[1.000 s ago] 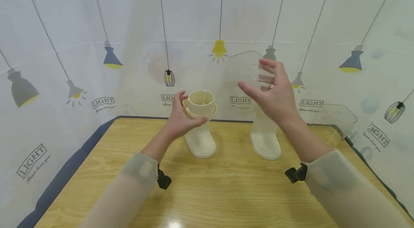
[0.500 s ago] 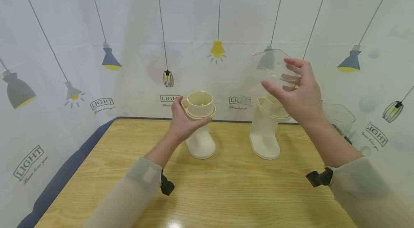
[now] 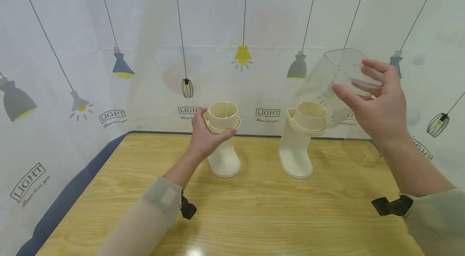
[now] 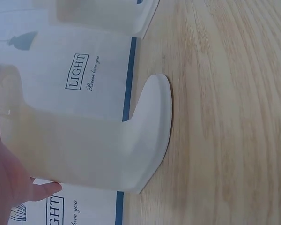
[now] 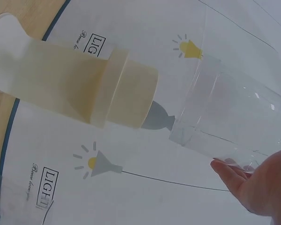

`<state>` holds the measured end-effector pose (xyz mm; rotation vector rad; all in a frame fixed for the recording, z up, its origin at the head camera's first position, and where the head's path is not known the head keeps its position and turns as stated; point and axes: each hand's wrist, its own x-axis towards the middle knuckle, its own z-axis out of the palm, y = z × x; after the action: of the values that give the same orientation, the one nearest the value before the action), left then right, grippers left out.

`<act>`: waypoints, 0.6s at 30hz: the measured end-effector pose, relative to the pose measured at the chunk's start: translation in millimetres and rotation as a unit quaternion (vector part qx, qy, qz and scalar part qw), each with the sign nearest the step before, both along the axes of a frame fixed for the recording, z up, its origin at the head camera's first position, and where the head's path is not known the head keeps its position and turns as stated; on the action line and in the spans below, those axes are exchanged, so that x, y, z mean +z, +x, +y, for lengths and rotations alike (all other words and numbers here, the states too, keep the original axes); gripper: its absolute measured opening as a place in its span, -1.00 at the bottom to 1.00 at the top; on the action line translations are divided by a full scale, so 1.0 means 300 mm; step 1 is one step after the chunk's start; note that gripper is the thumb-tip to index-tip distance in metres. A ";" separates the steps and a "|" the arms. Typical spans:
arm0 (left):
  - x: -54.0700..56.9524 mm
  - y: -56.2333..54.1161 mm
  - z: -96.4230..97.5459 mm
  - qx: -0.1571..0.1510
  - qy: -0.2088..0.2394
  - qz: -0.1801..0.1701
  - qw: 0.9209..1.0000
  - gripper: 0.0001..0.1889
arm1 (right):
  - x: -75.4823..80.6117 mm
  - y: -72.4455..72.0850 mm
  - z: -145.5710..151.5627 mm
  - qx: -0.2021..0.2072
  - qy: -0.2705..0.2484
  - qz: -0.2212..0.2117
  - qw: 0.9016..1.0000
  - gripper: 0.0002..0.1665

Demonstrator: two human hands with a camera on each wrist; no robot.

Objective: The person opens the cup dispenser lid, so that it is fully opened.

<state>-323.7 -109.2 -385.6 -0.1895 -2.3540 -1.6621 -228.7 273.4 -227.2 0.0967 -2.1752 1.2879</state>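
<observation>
A cream dispenser stand [image 3: 224,163] with a foot-like base and a round collar stands upright at the table's back. My left hand [image 3: 204,137] grips its top from the left, the thumb in front; in the left wrist view the thumb lies against the stand's column [image 4: 75,145]. To the right stands a matching cream stand [image 3: 295,153], its round collar [image 5: 136,93] bare on top. Raised right of that stand, my right hand [image 3: 383,106] holds a clear angular plastic canister [image 3: 339,70] by its side. In the right wrist view the canister [image 5: 234,117] is apart from the collar.
Another clear container [image 3: 359,155] stands at the table's back right, partly behind my right forearm. The wooden table [image 3: 254,211] meets a white curtain [image 3: 214,17] printed with lamps along its dark back edge.
My right hand has moved right with the clear canister, away from above the right stand, whose collar is now uncovered. My left hand stays on the left stand.
</observation>
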 end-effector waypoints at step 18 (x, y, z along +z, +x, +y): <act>0.005 -0.028 -0.070 -0.066 -0.023 -0.007 0.998 0.28 | -0.080 0.074 0.211 -0.107 0.038 -0.052 0.992 -0.01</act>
<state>-332.0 -130.3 -384.2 -0.3517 -2.4391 -1.6725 -206.6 336.8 -251.1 -0.1731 -2.2528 1.1122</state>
